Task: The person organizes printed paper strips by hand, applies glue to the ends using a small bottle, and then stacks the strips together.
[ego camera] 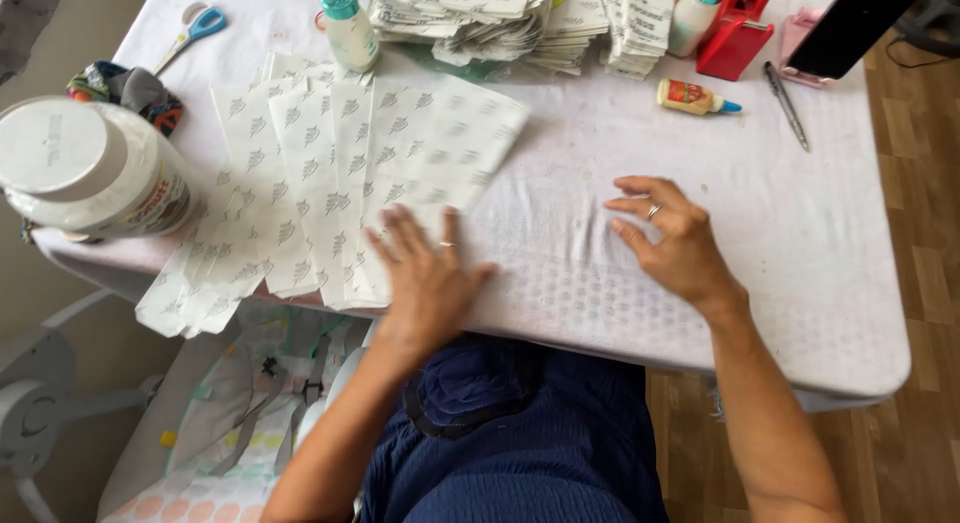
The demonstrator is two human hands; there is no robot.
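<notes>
Lying fanned out in an overlapping row, the white printed paper sheets (340,173) cover the left half of the table (800,243), their lower ends hanging a little over the near edge. The person's left hand (428,273) rests flat on the near end of the rightmost sheets, fingers spread and pressing down, gripping nothing. The right hand (672,233) lies open, palm down on the bare white cloth, well apart from the sheets, a ring on one finger. Beyond the fan, more stacked sheets (480,23) pile up at the far edge, with a teal-capped bottle (348,25) just beside them. A small glue bottle (692,97) and a pen (787,105) lie to the right, near a red tape dispenser (738,31). A large white tub (90,168) stands at the left corner, scissors (195,31) behind it.
</notes>
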